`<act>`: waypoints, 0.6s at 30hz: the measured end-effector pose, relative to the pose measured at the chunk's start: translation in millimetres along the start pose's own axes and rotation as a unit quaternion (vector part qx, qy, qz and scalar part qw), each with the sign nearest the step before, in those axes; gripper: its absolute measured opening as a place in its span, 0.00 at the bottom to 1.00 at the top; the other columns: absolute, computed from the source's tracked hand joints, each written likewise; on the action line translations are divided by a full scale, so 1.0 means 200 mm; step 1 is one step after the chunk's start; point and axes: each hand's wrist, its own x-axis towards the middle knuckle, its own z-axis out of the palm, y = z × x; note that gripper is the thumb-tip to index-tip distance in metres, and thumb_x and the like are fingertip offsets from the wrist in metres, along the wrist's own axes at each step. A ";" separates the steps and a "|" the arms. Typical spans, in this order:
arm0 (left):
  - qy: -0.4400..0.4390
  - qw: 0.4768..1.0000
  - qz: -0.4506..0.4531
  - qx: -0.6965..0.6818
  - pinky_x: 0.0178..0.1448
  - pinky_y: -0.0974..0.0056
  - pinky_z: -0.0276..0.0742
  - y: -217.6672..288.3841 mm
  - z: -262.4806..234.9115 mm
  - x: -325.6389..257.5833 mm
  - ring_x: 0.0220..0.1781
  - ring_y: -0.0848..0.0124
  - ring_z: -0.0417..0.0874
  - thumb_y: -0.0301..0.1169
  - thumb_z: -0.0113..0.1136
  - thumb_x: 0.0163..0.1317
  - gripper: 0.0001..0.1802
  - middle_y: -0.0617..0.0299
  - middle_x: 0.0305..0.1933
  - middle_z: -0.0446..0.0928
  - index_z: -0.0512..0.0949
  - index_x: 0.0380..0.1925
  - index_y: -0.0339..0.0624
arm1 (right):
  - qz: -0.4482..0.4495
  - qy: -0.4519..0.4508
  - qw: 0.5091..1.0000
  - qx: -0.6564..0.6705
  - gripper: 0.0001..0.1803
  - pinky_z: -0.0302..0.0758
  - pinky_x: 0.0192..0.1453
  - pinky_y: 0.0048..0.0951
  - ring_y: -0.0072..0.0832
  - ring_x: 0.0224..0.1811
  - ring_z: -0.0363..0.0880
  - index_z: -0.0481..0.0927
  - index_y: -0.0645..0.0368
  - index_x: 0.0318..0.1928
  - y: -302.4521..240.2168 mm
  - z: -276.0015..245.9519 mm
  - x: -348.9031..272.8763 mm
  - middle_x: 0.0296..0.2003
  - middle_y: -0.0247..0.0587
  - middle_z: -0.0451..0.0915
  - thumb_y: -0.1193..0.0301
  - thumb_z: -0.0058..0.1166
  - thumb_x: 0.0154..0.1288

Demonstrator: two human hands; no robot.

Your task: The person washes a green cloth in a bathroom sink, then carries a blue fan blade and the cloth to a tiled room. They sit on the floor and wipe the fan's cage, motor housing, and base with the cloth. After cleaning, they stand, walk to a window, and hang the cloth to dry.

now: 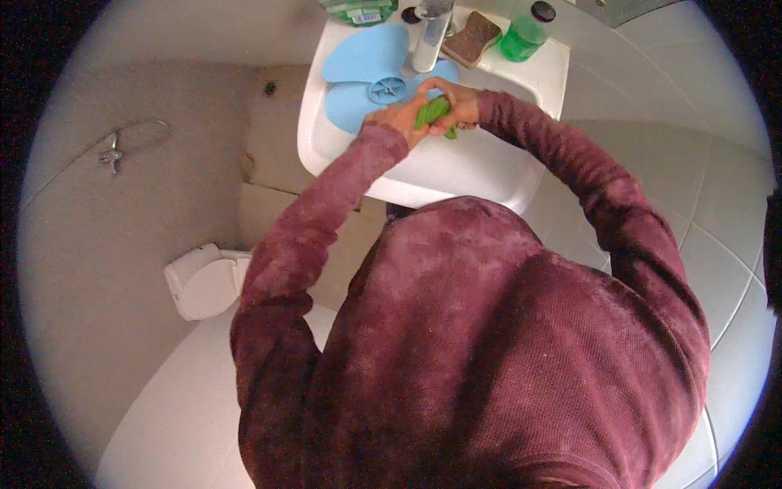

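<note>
Over the white sink, both of my hands grip a bunched green cloth [433, 112]. My left hand [401, 121] closes on its left side, and my right hand [459, 106] is wrapped round the right side. Part of the cloth shows between them, and a bit hangs below my right fingers. Close beside my left hand, a light blue fan blade piece [368, 57] with a round hub lies in the sink's left half. My hands hide part of its blades.
The white sink [309, 138] has a metal faucet [432, 37] at the back. A brown-topped sponge [472, 41], a green liquid bottle [525, 34] with dark cap and a green package [358, 10] stand on its rear ledge. A white toilet [208, 285] is at left.
</note>
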 end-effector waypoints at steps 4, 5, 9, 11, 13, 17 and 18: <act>-0.092 0.795 -0.242 -0.548 0.18 0.62 0.65 -0.16 0.20 -0.04 0.13 0.69 0.69 0.51 0.53 0.60 0.20 0.66 0.18 0.70 0.68 0.45 0.52 | -0.202 0.175 0.961 -0.066 0.46 0.75 0.37 0.32 0.35 0.47 0.74 0.57 0.49 0.64 0.01 0.12 -0.25 0.56 0.46 0.65 0.74 0.65 0.43; -0.216 0.602 -0.365 -0.677 0.14 0.66 0.60 -0.14 0.19 -0.07 0.08 0.73 0.63 0.52 0.53 0.61 0.19 0.70 0.15 0.66 0.68 0.43 0.53 | -0.267 0.223 0.929 -0.123 0.47 0.77 0.43 0.35 0.39 0.52 0.73 0.57 0.49 0.65 0.02 0.14 -0.28 0.58 0.48 0.64 0.75 0.65 0.42; -0.312 0.391 -0.262 -0.825 0.13 0.72 0.44 0.02 0.22 -0.21 0.07 0.82 0.48 0.51 0.49 0.63 0.16 0.77 0.12 0.54 0.68 0.38 0.54 | -0.428 0.213 0.796 -0.371 0.44 0.67 0.60 0.46 0.49 0.60 0.65 0.59 0.52 0.65 0.04 0.21 -0.25 0.61 0.53 0.61 0.75 0.60 0.43; -0.399 0.310 -0.201 -0.839 0.14 0.72 0.44 0.07 0.19 -0.20 0.08 0.83 0.47 0.47 0.49 0.63 0.12 0.78 0.11 0.52 0.69 0.32 0.52 | -0.485 0.171 0.774 -0.370 0.39 0.64 0.63 0.48 0.52 0.59 0.66 0.62 0.54 0.63 0.00 0.20 -0.20 0.59 0.55 0.62 0.74 0.58 0.46; -0.427 0.299 -0.169 -0.837 0.14 0.72 0.44 0.06 0.18 -0.18 0.09 0.83 0.48 0.43 0.49 0.64 0.11 0.79 0.11 0.52 0.67 0.28 0.52 | -0.429 0.112 0.799 -0.406 0.23 0.73 0.52 0.43 0.45 0.54 0.71 0.69 0.56 0.51 -0.02 0.15 -0.17 0.53 0.49 0.68 0.71 0.53 0.51; -0.447 0.500 -0.190 -0.717 0.17 0.70 0.52 0.08 0.16 -0.13 0.09 0.79 0.55 0.39 0.53 0.60 0.12 0.73 0.12 0.57 0.65 0.20 0.51 | -0.282 0.062 0.786 -0.546 0.09 0.77 0.35 0.41 0.40 0.40 0.79 0.70 0.55 0.36 -0.13 0.11 -0.22 0.38 0.41 0.78 0.68 0.51 0.53; -0.418 0.603 -0.210 -0.647 0.19 0.67 0.58 0.07 0.18 -0.10 0.09 0.76 0.60 0.38 0.53 0.59 0.12 0.70 0.12 0.62 0.67 0.20 0.50 | -0.228 0.056 0.792 -0.563 0.10 0.77 0.33 0.42 0.40 0.36 0.80 0.71 0.55 0.35 -0.14 0.12 -0.22 0.34 0.41 0.78 0.68 0.53 0.51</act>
